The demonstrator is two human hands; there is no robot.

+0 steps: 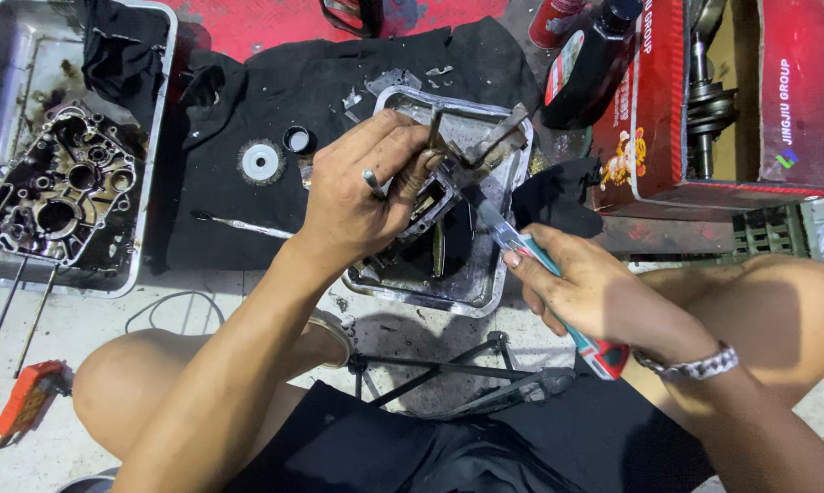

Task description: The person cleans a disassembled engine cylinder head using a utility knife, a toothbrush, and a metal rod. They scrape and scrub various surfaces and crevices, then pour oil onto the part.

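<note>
My left hand (362,187), with a ring on one finger, grips a small forked metal part (471,146) and holds it over a dirty metal tray (467,297). My right hand (590,292) holds a toothbrush (521,246) with a blue and red handle; its head is against the metal part near my left fingertips. The tray holds dark oily liquid and some metal pieces, partly hidden under my left hand.
A second metal tray (147,183) at the left holds an engine crankcase half (60,187) and a black rag. A gear (261,162), a small black ring (299,140) and a thin tool (238,224) lie on a black cloth. A red box (667,100), a black bottle (587,64) and a crankshaft (704,100) stand at the right.
</note>
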